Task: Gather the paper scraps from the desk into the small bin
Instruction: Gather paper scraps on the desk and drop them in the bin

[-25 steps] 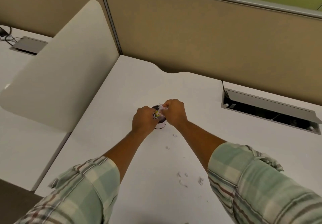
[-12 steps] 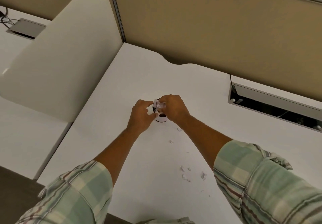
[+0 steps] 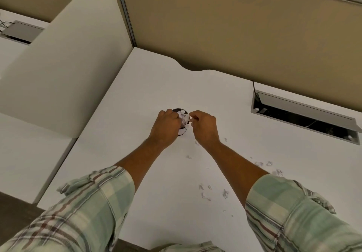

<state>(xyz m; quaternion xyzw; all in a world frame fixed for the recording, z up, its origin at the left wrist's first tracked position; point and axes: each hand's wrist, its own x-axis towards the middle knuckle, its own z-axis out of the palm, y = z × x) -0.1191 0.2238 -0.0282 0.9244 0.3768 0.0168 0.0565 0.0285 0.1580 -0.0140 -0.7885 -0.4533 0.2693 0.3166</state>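
Two hands meet at the small bin [image 3: 183, 132], which stands upright near the middle of the desk [image 3: 148, 87], short of the notch in its far edge. Your left hand [image 3: 166, 128] curls round the bin's left wall and holds it. Your right hand [image 3: 204, 127] sits just beside the rim on the other side, finger and thumb pinched on what looks like a thin sliver [image 3: 193, 117] of paper, too small to tell more. A heap of crumpled paper [image 3: 183, 117] stands above the rim, so the bin reads as nearly full.

The governing relation is that every loose scrap lies on your side of the bin, toward the desk's near edge and to the bin's right. The closest scraps [image 3: 196, 143] lie just beside the right wrist. A single scrap [image 3: 189, 156] and, nearer the near edge, a cluster [image 3: 204, 192] lie between the forearms. A further group [image 3: 264, 163] lies outside the right forearm, toward the right edge. The scatter's long axis thus runs from the bin's foot diagonally toward the near right corner.

The right hand is nearer to all of it, and the left serves best steadying the bin. Expect to press the heap down, or light pieces may spill over the rim.
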